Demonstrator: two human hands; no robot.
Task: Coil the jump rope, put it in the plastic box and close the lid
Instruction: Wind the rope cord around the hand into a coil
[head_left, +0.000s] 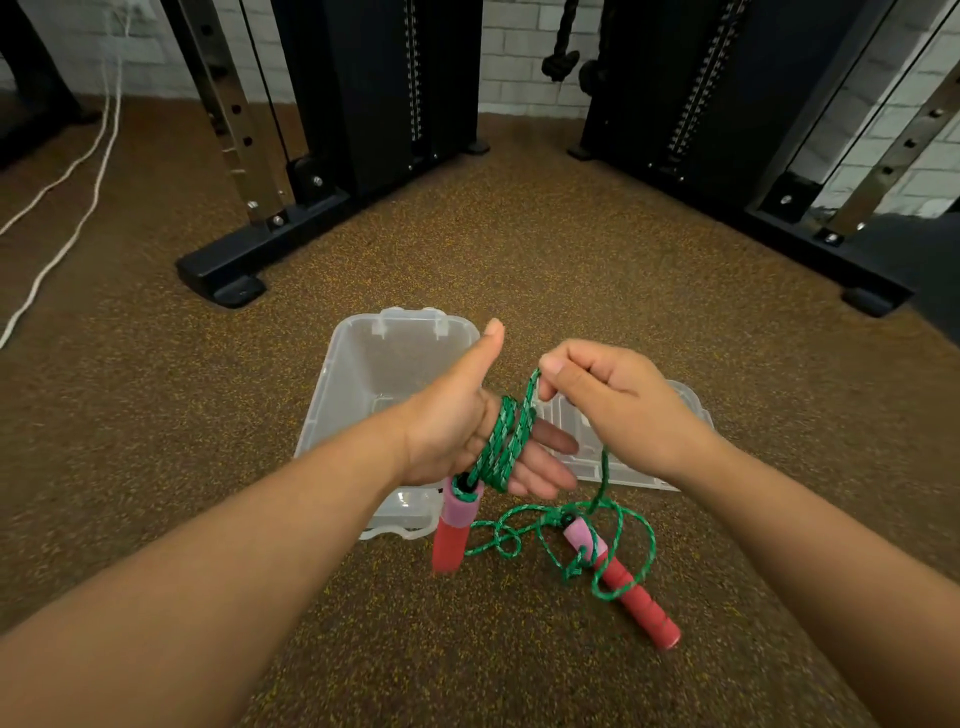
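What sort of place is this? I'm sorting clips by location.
Most likely a gym. Black weight-stack machine frames stand on speckled rubber flooring against a white brick wall, and the person's left hand is wound with a green jump rope.

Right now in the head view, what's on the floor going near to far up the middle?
Loose handle with slack green rope → plastic box, open and empty → black base of the gym rack → white brick wall. The lid overlaps the box's span, so it is left out.
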